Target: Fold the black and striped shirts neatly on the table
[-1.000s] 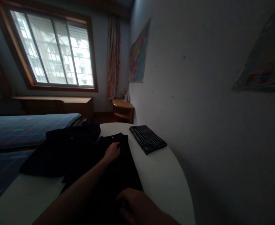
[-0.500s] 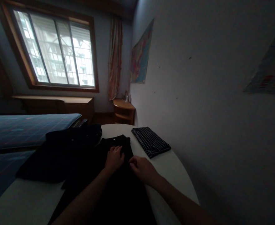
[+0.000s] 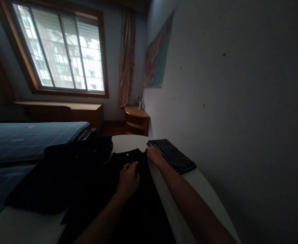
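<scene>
A black garment (image 3: 141, 206) with a small white label near its far edge lies spread along the table. My left hand (image 3: 129, 178) rests on its upper part, palm down with the fingers stretched out. My right hand (image 3: 154, 155) is at the garment's far right corner, with fingers closed on the edge of the cloth; the fingertips are partly hidden. Just beyond that hand lies a folded black cloth with white stripes (image 3: 176, 156), partly covered by my right forearm. A second dark garment (image 3: 49, 179) with small buttons lies to the left, against the black one.
The round white table (image 3: 124, 139) curves close to the wall (image 3: 227, 135) on the right. A bed with a blue checked cover (image 3: 37, 135) stands at the left. Farther back are a wooden desk (image 3: 85, 106), a corner shelf (image 3: 137, 112) and a window (image 3: 62, 54).
My right hand has moved away from me, from the garment's right side up to its far right corner. The left hand stays on the cloth. The view has shifted slightly.
</scene>
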`<state>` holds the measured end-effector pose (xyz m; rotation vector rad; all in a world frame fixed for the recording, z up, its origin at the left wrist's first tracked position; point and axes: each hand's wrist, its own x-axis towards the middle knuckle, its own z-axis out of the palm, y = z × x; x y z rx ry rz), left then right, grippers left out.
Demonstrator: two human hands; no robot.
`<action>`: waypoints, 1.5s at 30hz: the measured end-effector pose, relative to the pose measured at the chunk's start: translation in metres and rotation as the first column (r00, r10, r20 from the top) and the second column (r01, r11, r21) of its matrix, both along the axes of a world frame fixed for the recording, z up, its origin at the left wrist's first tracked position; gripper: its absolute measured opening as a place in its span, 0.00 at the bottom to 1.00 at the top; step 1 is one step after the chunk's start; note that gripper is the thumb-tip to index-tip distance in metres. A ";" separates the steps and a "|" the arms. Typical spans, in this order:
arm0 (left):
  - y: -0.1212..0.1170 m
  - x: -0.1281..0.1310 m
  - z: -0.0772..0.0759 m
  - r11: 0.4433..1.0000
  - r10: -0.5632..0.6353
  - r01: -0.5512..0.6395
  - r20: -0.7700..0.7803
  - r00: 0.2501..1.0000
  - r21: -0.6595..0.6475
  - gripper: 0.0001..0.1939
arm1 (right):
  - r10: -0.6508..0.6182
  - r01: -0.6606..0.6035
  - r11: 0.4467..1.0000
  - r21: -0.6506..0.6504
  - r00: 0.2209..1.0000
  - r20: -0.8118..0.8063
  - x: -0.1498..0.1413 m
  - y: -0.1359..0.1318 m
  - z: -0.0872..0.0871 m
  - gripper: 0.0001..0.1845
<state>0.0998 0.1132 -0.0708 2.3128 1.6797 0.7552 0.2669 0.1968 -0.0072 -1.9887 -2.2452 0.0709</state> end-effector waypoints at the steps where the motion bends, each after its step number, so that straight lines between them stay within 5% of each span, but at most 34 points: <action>1: -0.001 0.001 0.001 1.000 0.000 0.000 0.005 1.000 0.000 0.28 | 0.017 -0.017 1.000 -0.012 1.000 0.016 0.001 0.005 0.001 0.17; 9: -0.004 0.004 0.010 0.999 0.049 -0.049 0.019 0.999 -0.020 0.27 | 0.040 -0.042 0.999 0.018 0.993 0.114 -0.002 0.023 0.012 0.19; 22: -0.003 0.002 0.008 0.999 -0.006 0.001 0.151 0.988 0.038 0.19 | -0.078 0.078 0.996 0.042 0.997 0.000 -0.014 0.016 -0.009 0.14; 32: 0.015 -0.006 -0.006 0.998 0.052 -0.034 0.426 0.903 -0.049 0.25 | 0.002 0.018 0.982 0.186 0.994 -0.105 -0.047 -0.042 -0.014 0.21; 39: 0.019 -0.009 0.002 0.973 0.233 -0.182 0.627 0.744 -0.146 0.19 | 0.110 -0.112 0.994 -0.013 0.988 -0.110 -0.071 -0.093 -0.045 0.35; 45: 0.021 -0.008 0.015 0.965 0.262 -0.192 0.650 0.714 -0.179 0.18 | 0.082 -0.085 0.995 -0.058 0.995 -0.059 -0.073 -0.097 -0.042 0.36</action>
